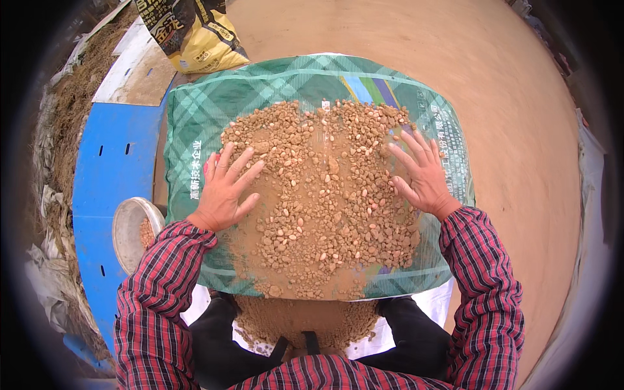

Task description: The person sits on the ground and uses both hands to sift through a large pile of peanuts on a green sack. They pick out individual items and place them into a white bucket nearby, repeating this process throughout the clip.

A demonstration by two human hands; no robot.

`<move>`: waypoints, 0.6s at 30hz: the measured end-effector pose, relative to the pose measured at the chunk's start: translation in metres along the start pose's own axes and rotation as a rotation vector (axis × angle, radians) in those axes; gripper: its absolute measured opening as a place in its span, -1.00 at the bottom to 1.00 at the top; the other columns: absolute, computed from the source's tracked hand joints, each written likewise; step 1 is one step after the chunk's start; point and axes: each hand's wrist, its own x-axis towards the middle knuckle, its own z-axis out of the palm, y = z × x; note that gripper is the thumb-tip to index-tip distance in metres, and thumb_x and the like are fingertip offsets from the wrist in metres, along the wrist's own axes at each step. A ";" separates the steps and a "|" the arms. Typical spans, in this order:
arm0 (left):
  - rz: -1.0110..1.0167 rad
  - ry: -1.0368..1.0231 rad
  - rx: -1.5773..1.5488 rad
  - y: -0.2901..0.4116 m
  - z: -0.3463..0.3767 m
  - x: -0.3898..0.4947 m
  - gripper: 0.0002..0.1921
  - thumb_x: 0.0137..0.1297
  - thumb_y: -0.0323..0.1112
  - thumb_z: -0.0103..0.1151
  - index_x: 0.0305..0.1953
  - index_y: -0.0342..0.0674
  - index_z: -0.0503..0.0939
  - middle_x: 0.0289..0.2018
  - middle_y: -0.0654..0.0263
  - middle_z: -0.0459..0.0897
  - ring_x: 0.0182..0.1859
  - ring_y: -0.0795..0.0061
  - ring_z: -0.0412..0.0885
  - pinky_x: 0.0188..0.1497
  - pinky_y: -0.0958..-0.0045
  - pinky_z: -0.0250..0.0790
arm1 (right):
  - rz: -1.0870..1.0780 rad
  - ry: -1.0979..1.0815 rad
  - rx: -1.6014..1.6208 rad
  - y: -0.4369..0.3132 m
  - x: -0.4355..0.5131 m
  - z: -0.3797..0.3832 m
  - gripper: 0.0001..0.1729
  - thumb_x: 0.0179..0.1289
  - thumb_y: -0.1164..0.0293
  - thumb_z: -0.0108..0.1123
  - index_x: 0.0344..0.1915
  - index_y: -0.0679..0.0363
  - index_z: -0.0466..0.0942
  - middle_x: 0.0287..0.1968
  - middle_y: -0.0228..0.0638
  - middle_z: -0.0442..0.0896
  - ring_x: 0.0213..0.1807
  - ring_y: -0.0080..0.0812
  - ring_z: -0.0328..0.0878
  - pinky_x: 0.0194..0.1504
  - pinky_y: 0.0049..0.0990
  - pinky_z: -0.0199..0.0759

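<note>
Brown soil clods [333, 165] are spread over a green checked woven sack [273, 83], which lies across in front of me. Scattered among the clods are pale pink kernels [300, 222] that look like shelled peanuts. At the left side of the spread, my left hand [226, 187] is palm down with its fingers apart. My right hand [421, 170] lies likewise at the right edge of the clods, fingertips over the sack's coloured stripes. Neither hand grasps anything. Whether the palms press on the sack is hidden.
A white bucket [122, 234] with similar kernels [146, 233] stands at the left on a blue slotted panel [119, 161]. A black and yellow printed bag [204, 44] is at the back left. Loose soil [307, 319] lies on a white sheet [440, 302] between my legs.
</note>
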 end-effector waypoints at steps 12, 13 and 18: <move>-0.119 -0.014 -0.100 -0.023 0.069 0.147 -0.41 0.43 0.17 -0.12 0.41 0.19 0.26 0.47 0.27 0.12 0.51 0.06 -0.04 0.48 -0.19 -0.33 | 0.158 0.005 0.212 0.006 0.115 0.070 -0.34 0.37 -0.16 -0.08 0.35 -0.15 0.36 0.41 -0.15 0.24 0.50 0.06 -0.02 0.45 0.10 -0.24; -0.070 0.003 -0.077 -0.017 0.066 0.141 -0.41 0.43 0.17 -0.12 0.41 0.20 0.26 0.46 0.27 0.13 0.51 0.07 -0.02 0.48 -0.21 -0.33 | 0.121 -0.016 0.234 -0.003 0.107 0.067 -0.34 0.37 -0.15 -0.08 0.36 -0.13 0.35 0.41 -0.16 0.24 0.50 0.07 -0.02 0.45 0.11 -0.23; 0.052 -0.030 -0.100 0.027 0.051 0.084 -0.40 0.39 0.17 -0.06 0.40 0.18 0.28 0.48 0.24 0.07 0.51 -0.08 -0.11 0.47 -0.24 -0.30 | -0.094 -0.099 0.177 -0.062 0.054 0.051 -0.33 0.37 -0.09 -0.05 0.38 -0.05 0.30 0.44 -0.20 0.20 0.51 0.11 -0.07 0.44 0.14 -0.17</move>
